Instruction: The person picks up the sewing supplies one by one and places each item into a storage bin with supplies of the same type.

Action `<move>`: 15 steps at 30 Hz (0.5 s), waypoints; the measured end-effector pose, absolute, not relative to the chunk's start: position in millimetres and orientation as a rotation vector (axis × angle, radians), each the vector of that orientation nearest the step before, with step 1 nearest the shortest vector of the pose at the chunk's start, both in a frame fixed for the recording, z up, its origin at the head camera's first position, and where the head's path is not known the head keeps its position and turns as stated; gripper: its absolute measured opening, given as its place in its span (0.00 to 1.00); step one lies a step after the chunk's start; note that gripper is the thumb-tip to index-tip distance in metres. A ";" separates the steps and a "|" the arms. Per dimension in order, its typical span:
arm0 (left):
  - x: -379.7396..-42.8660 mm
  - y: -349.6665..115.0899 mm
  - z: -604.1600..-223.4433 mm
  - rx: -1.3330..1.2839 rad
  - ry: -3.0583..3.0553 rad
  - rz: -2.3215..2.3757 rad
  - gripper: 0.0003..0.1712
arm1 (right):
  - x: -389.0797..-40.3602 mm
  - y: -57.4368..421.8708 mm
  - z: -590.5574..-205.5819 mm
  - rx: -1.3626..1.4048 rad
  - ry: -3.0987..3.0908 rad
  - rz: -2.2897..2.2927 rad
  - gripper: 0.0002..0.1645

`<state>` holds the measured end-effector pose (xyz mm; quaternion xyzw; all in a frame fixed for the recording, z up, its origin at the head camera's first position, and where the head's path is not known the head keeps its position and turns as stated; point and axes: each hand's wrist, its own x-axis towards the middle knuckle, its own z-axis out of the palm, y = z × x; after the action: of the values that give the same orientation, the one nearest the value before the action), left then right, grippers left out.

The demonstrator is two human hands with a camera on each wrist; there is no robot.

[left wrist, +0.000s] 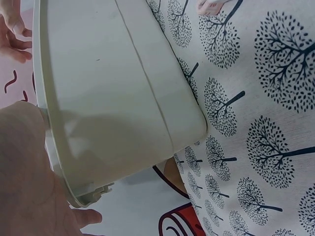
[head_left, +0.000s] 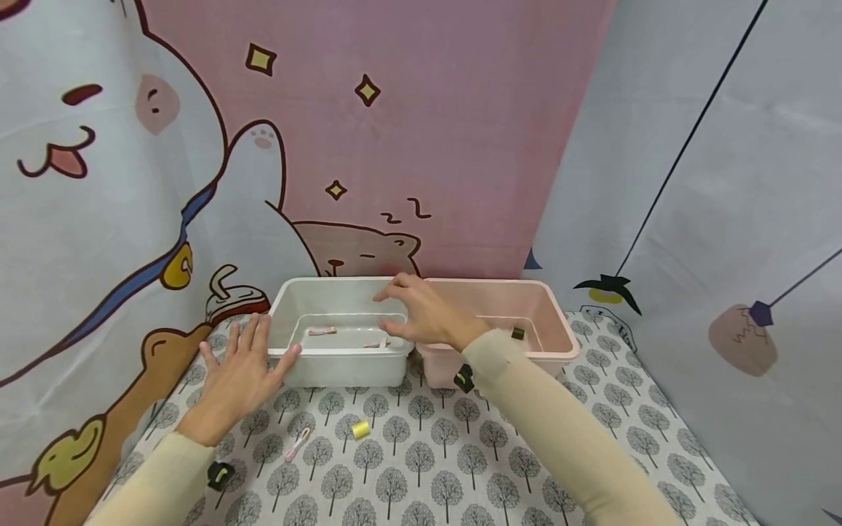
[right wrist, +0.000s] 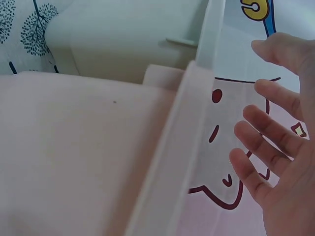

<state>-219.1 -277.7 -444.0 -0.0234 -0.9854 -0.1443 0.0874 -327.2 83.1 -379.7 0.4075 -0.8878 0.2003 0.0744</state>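
A white plastic bin [head_left: 342,369] stands beside a pink plastic bin [head_left: 546,292]. My left hand [head_left: 240,372] is at the white bin's left front corner, fingers spread, with the palm side against the rim in the left wrist view. Above the white bin's right end, near where the bins meet, hovers my right hand [head_left: 427,310], fingers apart and holding nothing. Two small pink-and-white items lie inside the white bin, one further left [head_left: 322,331], the other partly hidden by the front rim. A small dark green piece [head_left: 518,333] sits in the pink bin.
On the tree-print cloth [head_left: 421,456] in front of the bins lie a small yellow cylinder, like a thread spool [head_left: 360,429], and a slim pink-and-white item [head_left: 298,444]. A cartoon-printed curtain [head_left: 460,146] hangs close behind the bins.
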 end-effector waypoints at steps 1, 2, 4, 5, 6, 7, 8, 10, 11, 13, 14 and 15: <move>-219.2 -277.9 -444.2 -0.071 -2.932 -0.428 0.63 | -325.3 84.0 -380.4 1.224 -2.664 0.600 0.32; -219.3 -277.8 -444.3 -0.072 -2.931 -0.428 0.63 | -323.4 85.0 -381.4 1.223 -2.662 0.595 0.32; -219.4 -277.5 -444.6 -0.071 -2.933 -0.426 0.64 | -320.1 86.3 -383.6 1.243 -2.647 0.585 0.32; -219.4 -277.6 -444.8 -0.070 -2.934 -0.424 0.64 | -318.6 86.7 -384.8 1.255 -2.637 0.575 0.32; -219.3 -277.7 -444.6 -0.071 -2.935 -0.424 0.63 | -316.9 87.4 -385.9 1.265 -2.626 0.569 0.32; -219.5 -277.8 -444.7 -0.070 -2.937 -0.422 0.63 | -315.4 88.0 -387.2 1.275 -2.612 0.561 0.31; -219.5 -277.7 -444.7 -0.069 -2.940 -0.421 0.64 | -314.2 88.4 -388.5 1.285 -2.599 0.556 0.31; -219.5 -277.8 -444.5 -0.069 -2.940 -0.416 0.63 | -311.8 89.4 -391.1 1.296 -2.576 0.538 0.30; -219.6 -277.9 -444.4 -0.069 -2.939 -0.414 0.63 | -310.2 90.1 -392.1 1.295 -2.567 0.532 0.30; -219.8 -277.5 -444.4 -0.069 -2.939 -0.410 0.63 | -306.8 91.3 -394.2 1.293 -2.549 0.510 0.29; -219.7 -277.7 -444.2 -0.070 -2.937 -0.408 0.63 | -305.2 91.8 -395.3 1.292 -2.542 0.499 0.29; -219.8 -277.4 -444.1 -0.069 -2.937 -0.407 0.63 | -303.4 92.2 -396.3 1.292 -2.535 0.483 0.29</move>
<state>-219.8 -277.4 -444.1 -0.0232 -0.9864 -0.1367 0.0877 -303.4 92.2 -396.3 0.4441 -0.8712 0.1660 0.1273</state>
